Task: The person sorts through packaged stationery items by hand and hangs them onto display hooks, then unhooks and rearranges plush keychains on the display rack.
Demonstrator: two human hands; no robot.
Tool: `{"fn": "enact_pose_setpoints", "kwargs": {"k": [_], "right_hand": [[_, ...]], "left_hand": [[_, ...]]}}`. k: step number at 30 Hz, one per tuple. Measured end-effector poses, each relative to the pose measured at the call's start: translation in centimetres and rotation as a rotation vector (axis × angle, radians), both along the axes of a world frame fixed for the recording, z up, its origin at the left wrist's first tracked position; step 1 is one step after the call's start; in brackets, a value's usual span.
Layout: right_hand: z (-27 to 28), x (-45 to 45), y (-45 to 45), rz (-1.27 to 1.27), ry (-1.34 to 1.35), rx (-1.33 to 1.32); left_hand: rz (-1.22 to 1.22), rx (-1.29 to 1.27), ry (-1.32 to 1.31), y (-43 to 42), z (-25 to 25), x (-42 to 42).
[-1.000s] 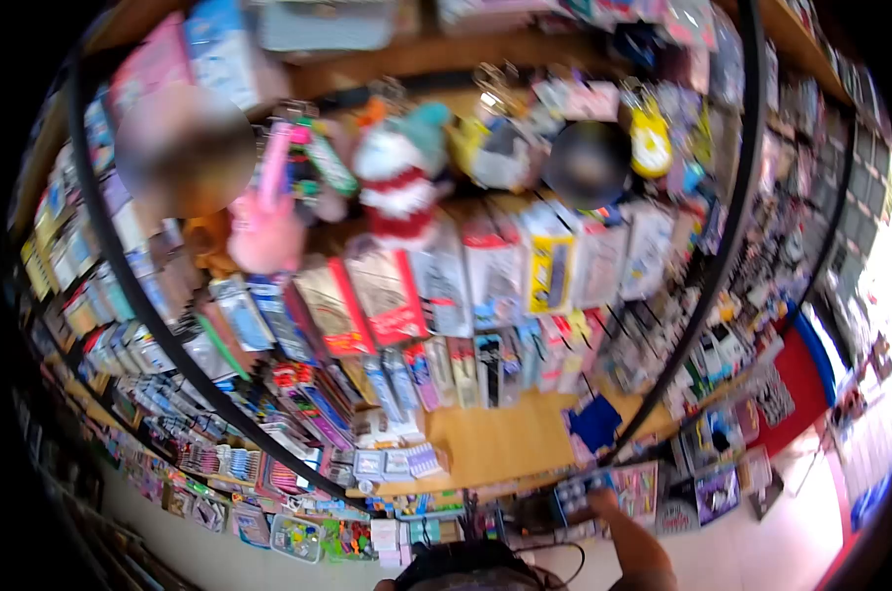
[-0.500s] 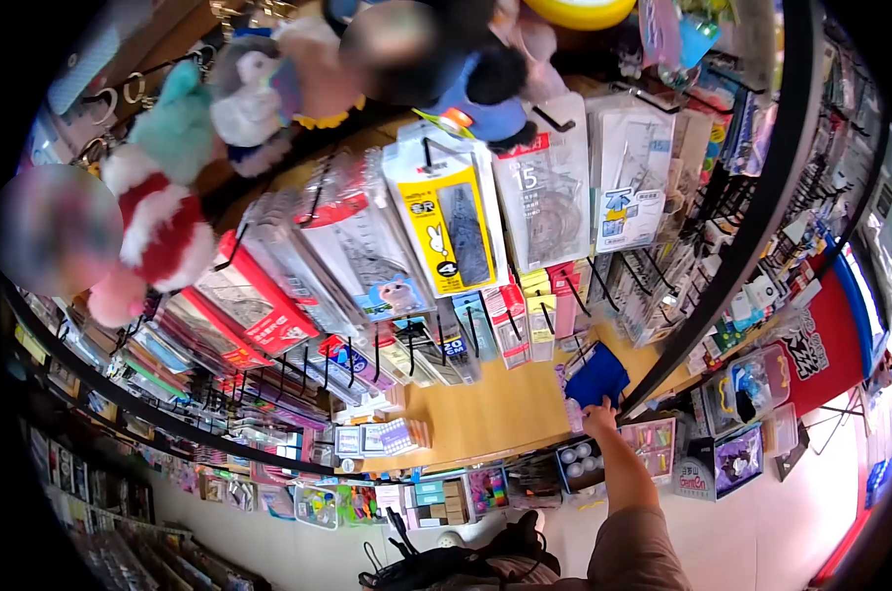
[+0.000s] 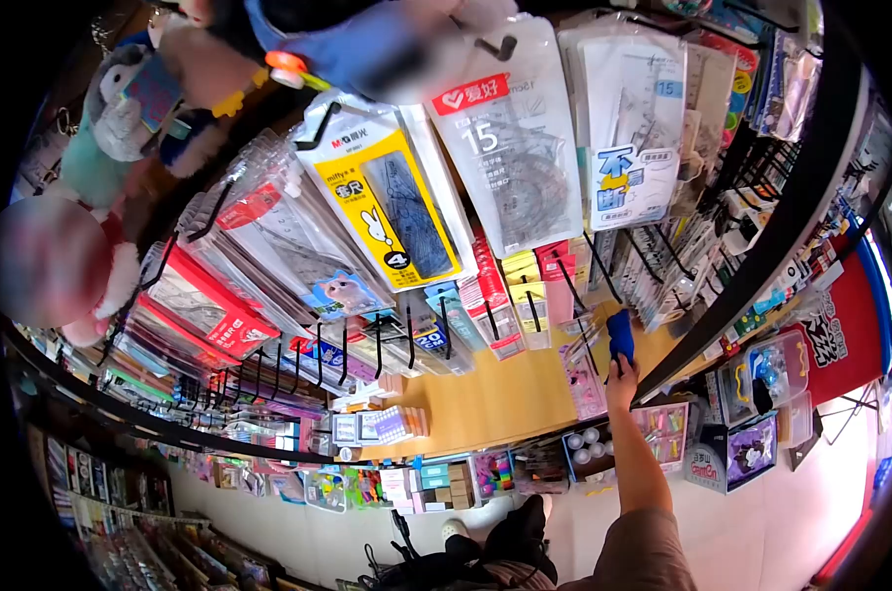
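Note:
My right hand (image 3: 621, 380) reaches out over the wooden shelf (image 3: 495, 404) at the right, fingers closed on a bunched blue cloth (image 3: 620, 336). The cloth stands up from the fingers toward the back of the shelf. Just left of the hand, a pink patterned packet (image 3: 584, 380) lies on the shelf. The black rack post (image 3: 761, 266) slants close by on the right. My left hand is out of view.
Hooks above carry packaged ruler sets, such as a yellow pack (image 3: 392, 202) and a clear pack (image 3: 520, 148). Plush keychains (image 3: 121, 103) hang upper left. Small boxes (image 3: 379, 426) sit on the shelf. Below its edge are bins, including a clear bin (image 3: 781, 369).
The blue cloth was spread flatter against the shelf; now it is bunched narrow in my right hand. The pink packet shows more fully. My view has moved closer to the hanging packs.

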State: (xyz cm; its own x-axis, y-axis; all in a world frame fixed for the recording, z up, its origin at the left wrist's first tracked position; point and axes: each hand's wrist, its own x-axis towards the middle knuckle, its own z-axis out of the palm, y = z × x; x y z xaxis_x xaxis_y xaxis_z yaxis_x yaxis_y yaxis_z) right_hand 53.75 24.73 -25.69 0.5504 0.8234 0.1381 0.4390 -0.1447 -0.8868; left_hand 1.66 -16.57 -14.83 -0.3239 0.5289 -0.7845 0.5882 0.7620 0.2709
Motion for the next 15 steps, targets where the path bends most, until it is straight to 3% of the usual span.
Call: {"fn": "enact_pose_setpoints", "kwargs": {"k": [5,9,10,12,13,14,15], "right_hand": [[6.3,-1.4,-5.0,-0.096,-0.001,0.128],[11.7,-1.9,-12.2,-0.073,0.268,0.12],[13.1,-2.6,-14.2,-0.166,0.365,0.169],[11.6,-3.6,-17.3,-0.261,0.513,0.259],[12.6,-4.1,-19.6,-0.306,0.407,0.121],[8.5,-3.7,-20.8,-0.295,0.4,0.235],[9.0,-4.5,-22.5,-0.331,0.358,0.201]], "left_hand": [[-0.095,0.054,-0.022,0.8,-1.4,-0.9],[-0.236,0.201,-0.059,1.3,-3.1,-3.0],[-0.316,0.272,-0.07,1.8,-3.7,-3.6],[-0.454,0.463,-0.071,3.4,-4.8,-5.3],[-0.513,0.654,-0.087,5.2,-2.1,-4.6],[-0.396,0.59,-0.042,7.2,-0.3,-4.4],[-0.411,0.71,0.024,9.1,0.5,-5.4]]}}
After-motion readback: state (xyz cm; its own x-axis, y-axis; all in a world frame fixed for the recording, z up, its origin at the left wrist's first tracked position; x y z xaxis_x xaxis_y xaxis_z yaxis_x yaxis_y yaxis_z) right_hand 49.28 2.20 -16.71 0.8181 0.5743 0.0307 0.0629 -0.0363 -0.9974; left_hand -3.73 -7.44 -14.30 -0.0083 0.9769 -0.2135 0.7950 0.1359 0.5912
